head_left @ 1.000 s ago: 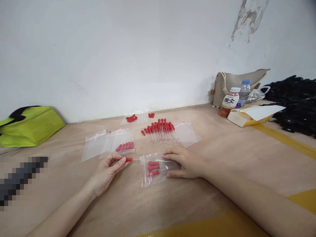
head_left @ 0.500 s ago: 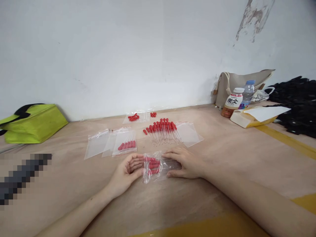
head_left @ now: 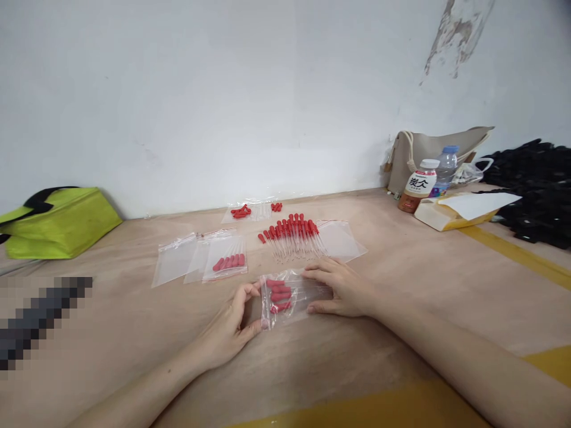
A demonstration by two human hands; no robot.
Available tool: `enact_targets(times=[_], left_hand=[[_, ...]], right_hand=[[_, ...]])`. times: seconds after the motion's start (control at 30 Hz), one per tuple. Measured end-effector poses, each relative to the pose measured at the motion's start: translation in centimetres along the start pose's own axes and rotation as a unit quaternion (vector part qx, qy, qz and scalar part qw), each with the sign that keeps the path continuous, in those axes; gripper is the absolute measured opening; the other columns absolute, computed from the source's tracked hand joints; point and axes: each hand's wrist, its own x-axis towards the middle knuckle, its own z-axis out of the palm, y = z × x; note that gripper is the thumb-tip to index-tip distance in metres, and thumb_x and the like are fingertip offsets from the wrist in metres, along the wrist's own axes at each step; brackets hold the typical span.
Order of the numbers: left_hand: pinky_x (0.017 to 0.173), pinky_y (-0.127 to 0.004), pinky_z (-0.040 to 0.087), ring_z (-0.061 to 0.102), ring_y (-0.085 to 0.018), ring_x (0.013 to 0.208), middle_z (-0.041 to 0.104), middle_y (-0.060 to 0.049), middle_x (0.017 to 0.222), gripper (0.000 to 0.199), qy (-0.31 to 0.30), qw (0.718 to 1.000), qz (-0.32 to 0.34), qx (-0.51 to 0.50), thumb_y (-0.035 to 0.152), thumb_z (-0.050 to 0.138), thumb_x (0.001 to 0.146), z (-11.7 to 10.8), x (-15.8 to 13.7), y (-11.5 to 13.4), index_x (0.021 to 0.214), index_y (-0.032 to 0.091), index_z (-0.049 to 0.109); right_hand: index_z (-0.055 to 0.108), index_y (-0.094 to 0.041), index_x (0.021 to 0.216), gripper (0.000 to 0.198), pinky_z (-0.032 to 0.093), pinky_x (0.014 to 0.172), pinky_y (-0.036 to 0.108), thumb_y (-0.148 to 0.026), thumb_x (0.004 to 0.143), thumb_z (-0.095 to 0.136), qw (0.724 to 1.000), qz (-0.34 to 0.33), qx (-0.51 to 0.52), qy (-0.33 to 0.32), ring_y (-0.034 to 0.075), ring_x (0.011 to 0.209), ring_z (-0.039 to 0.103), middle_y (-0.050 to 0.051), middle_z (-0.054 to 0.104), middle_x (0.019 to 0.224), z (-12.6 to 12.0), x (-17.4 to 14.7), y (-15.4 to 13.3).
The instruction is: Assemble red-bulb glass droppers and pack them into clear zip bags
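A clear zip bag (head_left: 300,314) lies in front of me with several red-bulbed droppers (head_left: 280,296) inside, bulbs toward its left end. My left hand (head_left: 225,333) grips the bag's zip edge, with fingertips at the upper corner and thumb at the lower one. Around the bag's right end, my right hand (head_left: 350,289) closes with its thumb and fingers, hiding part of the dropper stems. Just beyond, a row of loose droppers (head_left: 294,233) with red bulbs rests on the table. To the left is a flat bag of droppers (head_left: 229,261).
Flat zip bags lie at left (head_left: 173,258) and right (head_left: 345,238). More bagged droppers (head_left: 241,211) sit by the wall. A green bag (head_left: 66,226) stands far left. Bottles (head_left: 418,187), an open box (head_left: 435,214), a grey bag (head_left: 428,148) and a black heap (head_left: 539,184) stand right.
My left hand has shifted to the bag's zip edge, fingers less curled. The bag's left end is flatter and the bulbs show more clearly. My right hand has moved slightly right.
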Motion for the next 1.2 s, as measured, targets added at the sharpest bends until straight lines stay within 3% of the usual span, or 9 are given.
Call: enact_targets(times=[0.23,0.3,0.4,0.53,0.63,0.77,0.93,1.07,1.2], left_hand=[[0.106,-0.049,0.016,0.015,-0.023,0.133,0.032,-0.004,0.14,0.024,-0.078,0.986,0.07,0.129,0.03,0.044,0.085,-0.7,0.6,1.1,0.108,0.025,0.044],[0.104,-0.049,0.021,0.024,-0.025,0.13,0.04,-0.005,0.135,0.028,-0.049,0.988,0.072,0.128,0.031,0.049,0.082,-0.6,0.6,0.9,0.109,0.025,0.045],[0.096,-0.042,0.035,0.047,-0.024,0.113,0.056,-0.006,0.117,0.025,0.075,0.993,0.05,0.082,0.029,0.053,0.079,-0.5,0.6,-0.2,0.103,0.022,0.049],[0.084,-0.035,0.043,0.057,-0.02,0.094,0.062,-0.005,0.098,0.016,0.186,0.98,0.021,0.071,0.029,0.052,0.078,-1.7,2.2,-2.0,0.09,0.019,0.056],[0.069,-0.03,0.046,0.06,-0.018,0.076,0.063,-0.005,0.084,0.018,0.196,0.978,-0.001,0.076,0.033,0.053,0.077,-3.7,5.5,-2.5,0.081,0.016,0.059],[0.053,-0.023,0.04,0.056,-0.014,0.058,0.063,-0.002,0.07,0.026,0.198,0.973,-0.101,0.066,0.034,0.059,0.068,-5.7,11.8,-2.3,0.08,0.011,0.06],[0.051,-0.02,0.035,0.057,-0.012,0.056,0.053,0.001,0.048,0.034,0.198,0.967,-0.145,0.066,0.03,0.054,0.069,-5.4,17.4,-2.8,0.041,0.012,0.046],[0.05,-0.021,0.035,0.052,-0.01,0.049,0.046,0.003,0.039,0.034,0.206,0.966,-0.15,0.032,0.021,0.055,0.066,-5.1,18.5,-3.1,0.036,0.013,0.042],[0.05,-0.021,0.038,0.05,-0.009,0.046,0.046,0.003,0.042,0.027,0.225,0.965,-0.131,-0.027,0.022,0.052,0.07,-6.7,16.1,-2.8,0.045,0.011,0.049]], right_hand=[[0.049,-0.02,0.121,0.063,0.036,0.091,0.038,-0.055,0.069,0.06,1.0,-0.014,0.021,-0.002,0.023,0.106,0.047,0.009,0.053,0.116,0.4,-0.1,0.3],[0.049,-0.021,0.121,0.064,0.036,0.091,0.039,-0.055,0.069,0.06,0.999,-0.022,0.024,-0.003,0.023,0.105,0.047,0.009,0.053,0.116,0.4,-0.2,0.5],[0.05,-0.021,0.121,0.059,0.037,0.09,0.039,-0.052,0.072,0.058,0.999,-0.024,0.028,-0.004,0.023,0.105,0.047,0.01,0.053,0.115,0.4,-0.2,0.6],[0.051,-0.021,0.12,0.044,0.036,0.091,0.038,-0.042,0.081,0.051,0.999,-0.023,0.022,-0.015,0.022,0.105,0.048,0.008,0.055,0.116,0.8,-0.1,0.4],[0.049,-0.022,0.123,0.045,0.034,0.093,0.04,-0.043,0.083,0.048,1.0,-0.016,0.012,-0.018,0.023,0.108,0.046,0.008,0.053,0.12,1.1,0.2,0.0],[0.048,-0.022,0.124,0.048,0.034,0.094,0.04,-0.045,0.081,0.049,0.999,-0.009,0.02,-0.025,0.023,0.109,0.045,0.008,0.052,0.121,1.3,0.3,-0.3],[0.048,-0.022,0.124,0.051,0.034,0.094,0.04,-0.046,0.08,0.051,0.999,-0.007,0.024,-0.027,0.023,0.11,0.045,0.008,0.052,0.122,1.2,0.2,-0.1],[0.048,-0.022,0.123,0.05,0.035,0.093,0.038,-0.046,0.08,0.051,0.999,-0.014,0.028,-0.021,0.022,0.109,0.046,0.008,0.052,0.121,1.2,0.1,0.0],[0.049,-0.021,0.123,0.05,0.034,0.094,0.038,-0.046,0.079,0.051,0.999,-0.015,0.027,-0.018,0.022,0.109,0.046,0.008,0.053,0.121,1.2,0.1,-0.1]])
